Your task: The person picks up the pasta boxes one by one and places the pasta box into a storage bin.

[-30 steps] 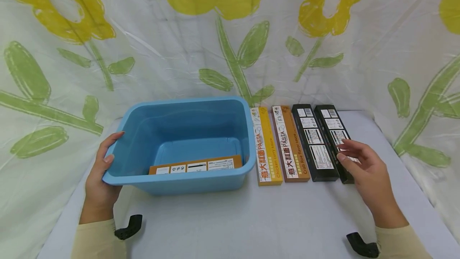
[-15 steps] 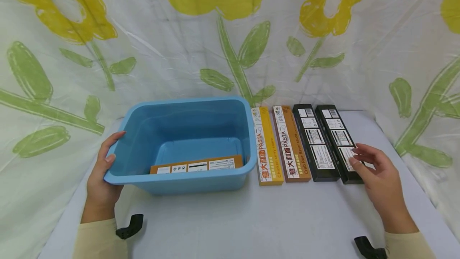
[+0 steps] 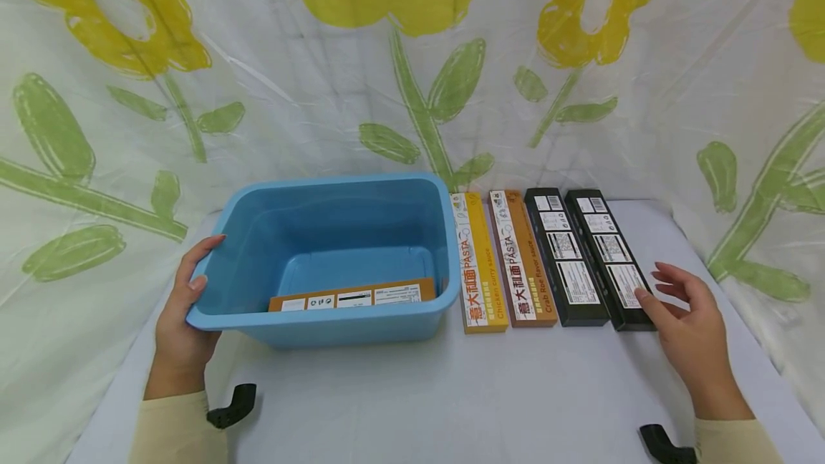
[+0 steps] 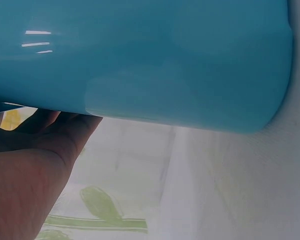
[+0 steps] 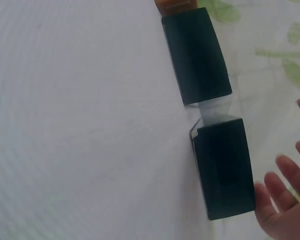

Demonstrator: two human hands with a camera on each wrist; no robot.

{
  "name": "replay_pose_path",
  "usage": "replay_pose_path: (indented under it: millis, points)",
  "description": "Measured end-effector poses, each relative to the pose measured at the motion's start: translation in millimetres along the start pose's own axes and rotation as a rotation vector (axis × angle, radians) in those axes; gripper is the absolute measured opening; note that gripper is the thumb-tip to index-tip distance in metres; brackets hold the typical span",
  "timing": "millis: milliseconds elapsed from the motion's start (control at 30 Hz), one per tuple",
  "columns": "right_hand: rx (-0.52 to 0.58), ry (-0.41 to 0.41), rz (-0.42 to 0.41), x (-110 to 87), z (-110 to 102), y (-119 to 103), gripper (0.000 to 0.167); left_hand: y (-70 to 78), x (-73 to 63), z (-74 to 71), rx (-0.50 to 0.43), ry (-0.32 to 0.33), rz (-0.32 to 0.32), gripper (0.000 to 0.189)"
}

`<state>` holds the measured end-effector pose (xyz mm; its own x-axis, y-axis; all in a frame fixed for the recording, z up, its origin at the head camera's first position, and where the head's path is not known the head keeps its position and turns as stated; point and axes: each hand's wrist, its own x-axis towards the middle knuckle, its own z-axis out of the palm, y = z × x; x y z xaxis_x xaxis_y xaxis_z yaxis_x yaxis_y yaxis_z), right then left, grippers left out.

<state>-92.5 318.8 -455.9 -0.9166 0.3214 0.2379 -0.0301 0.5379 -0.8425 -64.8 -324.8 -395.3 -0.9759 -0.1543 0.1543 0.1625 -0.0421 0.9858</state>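
At its left rim, a blue plastic basin (image 3: 361, 335) is gripped by my left hand (image 3: 183, 313), thumb over the edge. An orange-brown box (image 3: 351, 297) with white labels lies inside, near the front wall. My right hand (image 3: 692, 328) is by the near right edge of the rightmost black box (image 3: 609, 256), its fingers loosely spread and holding nothing. In the right wrist view the fingers (image 5: 290, 172) are right beside that box's end; whether they touch it, I cannot tell. The left wrist view shows the basin's outer side (image 4: 155, 65) above the hand.
Between the basin and that box lie another black box (image 3: 567, 256), a brown pasta box (image 3: 522, 256) and a yellow pasta box (image 3: 478, 263), side by side. A flower-printed cloth (image 3: 309, 106) hangs behind the white table (image 3: 412, 399).
My right hand has moved right, from over the rightmost black box to its right edge, with its fingers spreading. The left hand and the basin have stayed in place.
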Motion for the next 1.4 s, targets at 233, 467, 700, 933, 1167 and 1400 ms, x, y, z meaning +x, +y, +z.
replay_pose_path:
  millis: [233,467,700,933,1167,1400]
  points:
    - [-0.053,-0.026,0.032,1.2,0,11,0.061,-0.2,0.2,0.5,0.0,0.0,-0.001,0.065]
    - [-0.071,-0.195,0.05,3.3,0,23,0.077,1.2,0.2,1.5,0.011,0.007,-0.014,0.064]
    - [-0.138,-0.303,0.034,4.5,1,26,0.085,0.6,0.3,0.8,0.005,0.007,-0.017,0.065]
    - [-0.241,-0.355,-0.005,7.1,3,27,0.087,-1.0,-0.2,-0.6,-0.002,0.002,-0.016,0.065]
    - [-0.236,-0.384,-0.003,7.8,5,27,0.091,-0.5,-0.3,0.5,-0.036,0.011,-0.008,0.065]
    - [-0.236,-0.416,-0.025,8.6,4,30,0.103,-0.6,0.0,1.5,-0.032,0.011,-0.01,0.065]
